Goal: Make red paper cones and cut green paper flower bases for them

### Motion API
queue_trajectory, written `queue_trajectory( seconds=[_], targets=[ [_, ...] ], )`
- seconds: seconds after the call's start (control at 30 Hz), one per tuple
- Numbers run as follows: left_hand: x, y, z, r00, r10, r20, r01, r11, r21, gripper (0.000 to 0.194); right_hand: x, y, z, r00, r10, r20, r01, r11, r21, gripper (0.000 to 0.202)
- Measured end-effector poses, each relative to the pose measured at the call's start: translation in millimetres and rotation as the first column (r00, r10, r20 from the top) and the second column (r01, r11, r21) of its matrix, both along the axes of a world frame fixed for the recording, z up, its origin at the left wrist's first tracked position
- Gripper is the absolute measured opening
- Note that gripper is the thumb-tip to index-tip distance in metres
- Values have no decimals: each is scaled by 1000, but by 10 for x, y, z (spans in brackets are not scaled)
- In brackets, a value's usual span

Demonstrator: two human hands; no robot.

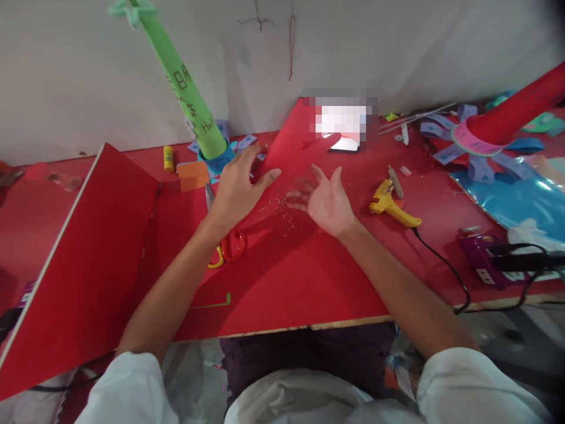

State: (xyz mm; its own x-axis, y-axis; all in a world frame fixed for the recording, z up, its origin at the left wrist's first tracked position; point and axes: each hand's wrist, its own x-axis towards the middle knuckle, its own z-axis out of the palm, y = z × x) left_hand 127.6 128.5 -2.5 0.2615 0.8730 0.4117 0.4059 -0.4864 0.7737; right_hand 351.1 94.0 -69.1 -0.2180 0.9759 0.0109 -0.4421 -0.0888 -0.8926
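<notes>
My left hand (241,187) is over the red table, thumb apart from the fingers, with nothing visible in it. It is nearest the blue base of a green paper tube (188,88). My right hand (324,200) is held palm up with its fingers spread, slightly blurred and holding nothing. Small pale crumbs (286,221) lie on the red surface between the hands. Scissors (233,245) with red and yellow handles lie beneath my left wrist, partly hidden by it. Behind my hands, a red sheet (293,132) stands beside a lit screen (342,121), which is partly pixelated.
A yellow glue gun (392,206) with a black cord lies at right. Beyond it are a blue plastic packet (507,197), a purple power strip (483,259) and a red tube (525,106). A red divider (88,259) stands at left, near a glue stick (168,159) and orange paper (193,176).
</notes>
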Motion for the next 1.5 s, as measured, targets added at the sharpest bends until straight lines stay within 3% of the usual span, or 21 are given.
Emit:
queue_trajectory(
  seconds=[0.13,0.23,0.3,0.47,0.57,0.63,0.73,0.8,0.87,0.93,0.97,1.03,1.1,1.2,1.27,1.43,1.5],
  targets=[
    [40,-56,-29,991,-129,-20,125,983,-137,64,-92,-69,-4,990,-74,123,66,995,72,69],
    [11,-63,-26,952,-290,-103,255,931,-261,81,-108,-71,-27,978,-135,162,123,989,82,63],
    [-8,-46,-21,936,-346,-69,313,904,-290,85,-94,-59,-24,974,-144,175,128,987,99,63],
    [-29,34,1,963,-245,113,267,920,-288,83,-32,-31,-17,958,-210,194,189,975,120,55],
    [-89,93,50,982,-153,106,175,956,-235,82,-48,-45,-41,924,-257,282,207,958,197,41],
    [-156,111,128,992,-104,74,113,983,-145,78,-131,-96,-49,889,-246,386,138,948,286,29],
    [-246,45,339,1000,-9,-13,9,1000,9,73,-418,-246,-30,817,-178,549,-80,907,413,16],
    [-267,-61,516,988,105,-115,-94,991,92,79,-707,-375,2,734,-131,666,-262,850,457,25],
    [-252,-187,683,951,217,-219,-191,972,135,82,-1037,-488,50,555,-135,821,-454,778,435,32],
    [-212,-302,811,904,289,-314,-256,956,141,86,-1364,-554,115,340,-198,920,-570,734,368,32],
    [-187,-353,858,881,310,-358,-273,950,151,87,-1512,-564,154,273,-238,932,-602,713,358,37],
    [-137,-438,920,828,320,-461,-274,947,164,86,-1761,-545,243,137,-276,951,-630,717,299,48],
    [-97,-499,949,766,307,-565,-269,951,153,80,-1933,-503,332,23,-231,973,-628,753,194,47],
    [-78,-535,947,709,276,-649,-272,956,110,78,-2038,-472,422,-38,-117,992,-609,790,70,35],
    [-92,-521,920,709,254,-658,-254,962,98,79,-2023,-493,429,-35,-81,996,-591,806,45,39],
    [-126,-439,795,732,214,-647,-187,976,111,74,-1817,-558,360,23,-175,984,-590,792,155,43],
    [-120,-420,750,743,203,-638,-170,979,113,74,-1684,-555,363,11,-212,977,-572,800,180,44]
  ],
)
